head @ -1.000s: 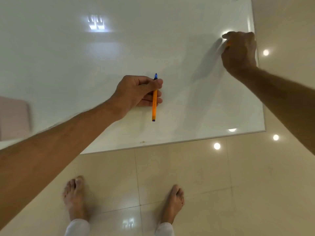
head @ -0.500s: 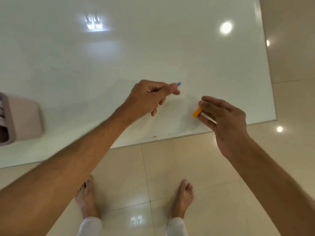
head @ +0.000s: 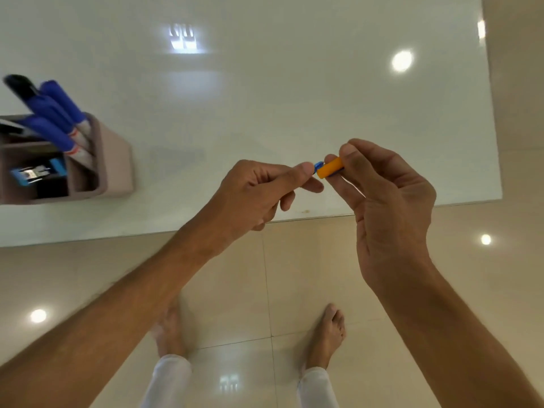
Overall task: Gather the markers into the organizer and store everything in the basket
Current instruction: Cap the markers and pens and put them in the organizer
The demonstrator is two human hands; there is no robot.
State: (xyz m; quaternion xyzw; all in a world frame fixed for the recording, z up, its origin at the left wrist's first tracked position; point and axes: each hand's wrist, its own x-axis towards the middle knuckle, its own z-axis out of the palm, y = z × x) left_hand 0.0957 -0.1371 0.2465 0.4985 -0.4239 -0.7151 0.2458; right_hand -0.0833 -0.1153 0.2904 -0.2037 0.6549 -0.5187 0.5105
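Note:
Over the table's near edge, my left hand (head: 259, 189) grips an orange pen whose blue tip (head: 318, 165) pokes out past the thumb; the pen's body is hidden in the fist. My right hand (head: 385, 195) pinches a short orange cap (head: 331, 167) between thumb and forefinger, right at that blue tip. A pinkish-brown organizer (head: 113, 160) stands at the table's left, with several blue markers (head: 56, 113) and a black one leaning out of its right compartment. No basket is in view.
The glossy white table (head: 265, 98) ends close in front of me and at the right. A blue-and-silver object (head: 35, 172) sits in the organizer's front compartment. My bare feet (head: 326, 334) stand on beige tiles below.
My right hand came back from the table's far right corner with the orange cap and met the pen tip. The view shifted left, bringing the organizer and its markers into sight.

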